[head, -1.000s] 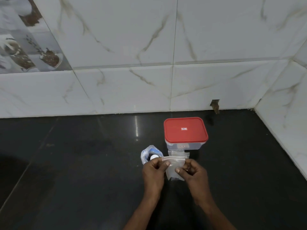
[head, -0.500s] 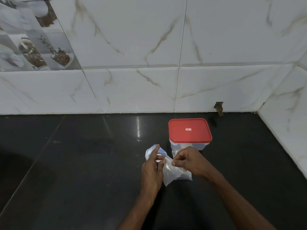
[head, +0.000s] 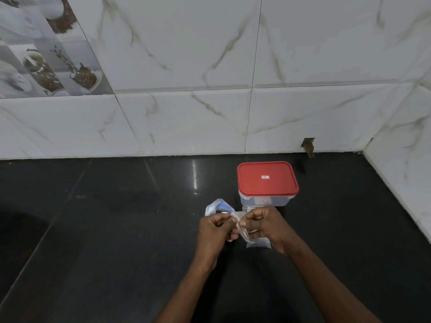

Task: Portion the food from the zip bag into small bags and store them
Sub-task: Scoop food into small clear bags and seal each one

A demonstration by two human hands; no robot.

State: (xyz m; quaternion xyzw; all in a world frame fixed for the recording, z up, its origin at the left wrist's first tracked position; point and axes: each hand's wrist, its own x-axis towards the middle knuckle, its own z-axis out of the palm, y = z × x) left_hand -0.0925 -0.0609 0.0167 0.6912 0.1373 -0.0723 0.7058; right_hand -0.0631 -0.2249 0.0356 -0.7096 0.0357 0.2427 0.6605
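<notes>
Both hands meet low over the black counter (head: pixel 116 229), just in front of a clear box with a red lid (head: pixel 267 179). My left hand (head: pixel 215 231) and my right hand (head: pixel 265 226) each pinch one side of a small clear bag (head: pixel 242 233) held edge-on between them. More small clear bags (head: pixel 258 243) lie flat under my right hand. A crumpled clear zip bag with blue print (head: pixel 219 207) sits just beyond my left hand; its contents are hard to make out.
White marble tiles (head: pixel 210 117) close off the back and the right side of the counter. A small hole (head: pixel 307 145) shows in the tiles behind the box. Bare dark counter stretches to the left.
The hands have drawn close together, knuckles up, and the small bag has turned from flat-on to edge-on between the fingertips. The box and the zip bag have not moved.
</notes>
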